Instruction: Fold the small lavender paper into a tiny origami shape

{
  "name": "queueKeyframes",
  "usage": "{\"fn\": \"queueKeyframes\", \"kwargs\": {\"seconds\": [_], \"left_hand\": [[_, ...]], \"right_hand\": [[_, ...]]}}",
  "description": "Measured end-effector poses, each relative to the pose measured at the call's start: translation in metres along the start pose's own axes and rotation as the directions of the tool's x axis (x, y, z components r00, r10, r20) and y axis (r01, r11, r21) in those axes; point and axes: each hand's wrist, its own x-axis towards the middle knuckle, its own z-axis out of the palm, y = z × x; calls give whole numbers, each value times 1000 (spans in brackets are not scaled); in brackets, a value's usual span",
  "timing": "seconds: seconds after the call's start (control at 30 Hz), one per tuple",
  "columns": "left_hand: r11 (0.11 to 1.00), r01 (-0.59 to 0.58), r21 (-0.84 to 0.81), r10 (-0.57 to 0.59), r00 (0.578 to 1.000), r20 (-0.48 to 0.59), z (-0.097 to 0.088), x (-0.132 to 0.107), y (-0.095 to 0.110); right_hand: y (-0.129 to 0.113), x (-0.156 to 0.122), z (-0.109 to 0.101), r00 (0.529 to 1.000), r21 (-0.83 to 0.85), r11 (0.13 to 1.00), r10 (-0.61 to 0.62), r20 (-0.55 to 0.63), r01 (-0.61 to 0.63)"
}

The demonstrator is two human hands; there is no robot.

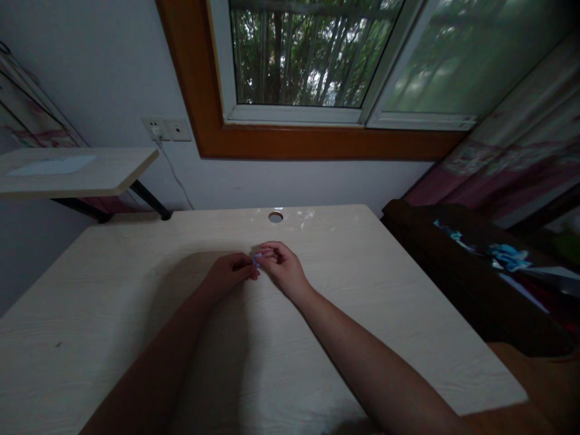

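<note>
From my remote view: left hand (230, 272) and right hand (284, 267) meet at mid-desk (136, 314), fingers curled almost closed, fingertips of both pinching a small bluish piece (257, 260) between them. I judge both wrists rest on the desktop to steady so tiny a thing. The cable hole (275, 216) lies beyond.

Home, prob. a bedroom or study corner. Pale wood-look desk (339, 314) w/ a cable hole (275, 216) sits vs. a white wall, under a window (312, 54) in an orange-brown wood frame (190, 78); bars & trees outside. Wall sockets (167, 129) w/ a white cord (176, 175) plugged in. Pink patterned curtain (512, 157) at right. Dark wood furniture (453, 272) w/ blue-print fabric (507, 254) beside the desk. Small side shelf (77, 172) at left. Dim daylight only.
</note>
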Motion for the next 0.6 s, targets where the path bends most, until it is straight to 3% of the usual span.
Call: {"fn": "queueKeyframes", "kwargs": {"seconds": [0.17,0.6], "left_hand": [[997,0,-73,-5,998,-68,0,1,0],[999,-34,-12,34,998,-48,-1,1,-2]], "right_hand": [[4,2,-1,999,2,1000,-8,-33,8],[3,2,0,999,-3,1000,31,-8,-31]]}}
